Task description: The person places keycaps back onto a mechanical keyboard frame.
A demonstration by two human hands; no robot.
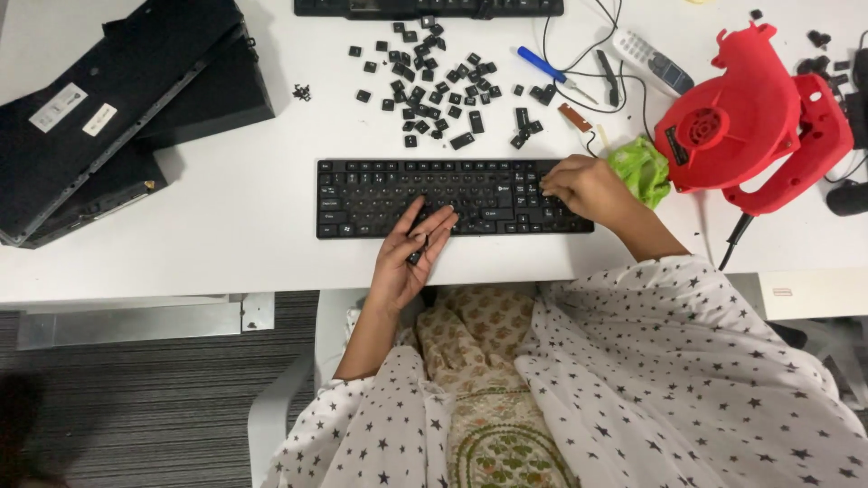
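Note:
A black keyboard (389, 194) lies flat on the white desk (235, 217) in front of me. My left hand (409, 253) rests palm up at the keyboard's near edge, with a small black keycap lying on its fingers. My right hand (583, 185) is curled over the keys at the keyboard's right end, fingertips pressing down there. Beyond the keyboard, several loose black keycaps (434, 77) lie scattered on the desk.
Stacked black keyboards (108, 99) lie at the left. A red handheld blower (750, 126) and a green cloth (642, 167) sit at the right. A blue-handled screwdriver (547, 68), a phone handset (646, 56), cables and another keyboard (429, 7) lie at the back.

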